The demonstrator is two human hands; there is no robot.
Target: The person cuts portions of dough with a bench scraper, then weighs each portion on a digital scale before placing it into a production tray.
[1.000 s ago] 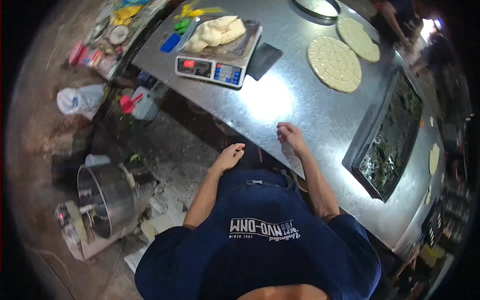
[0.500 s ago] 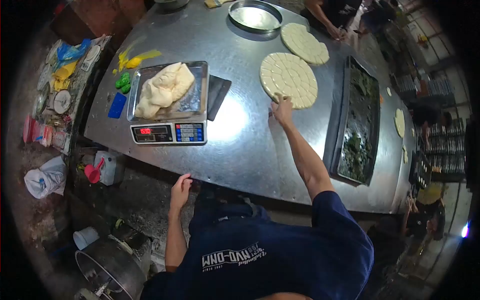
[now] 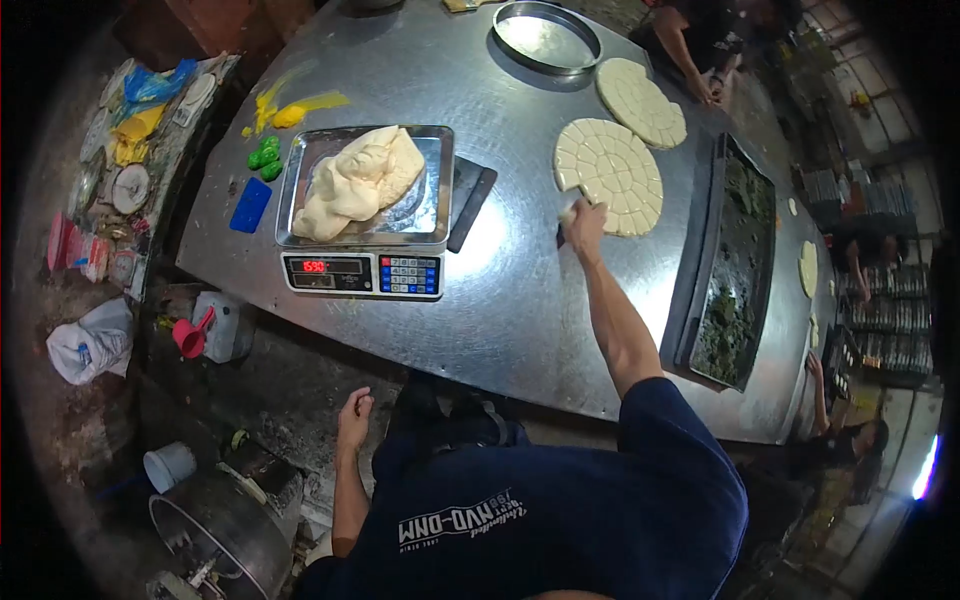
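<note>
The round, pale dough disc [image 3: 609, 176], scored into small squares, is lying flat on the shiny steel worktop [image 3: 520, 290]. The right hand [image 3: 584, 218] is pinching a small cut piece at its near edge. The left hand [image 3: 354, 408] is hanging loosely curled and empty below the worktop's edge.

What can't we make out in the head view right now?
- Right hand: at the rim of the scored dough disc; whether it grips a piece is too small to tell.
- Left hand: hangs below the table edge, fingers curled, grip unclear.
- Scale display: digits too small to read surely.
- Tray contents: dark, blurred.
- Pan: top cut by the frame edge.
</note>
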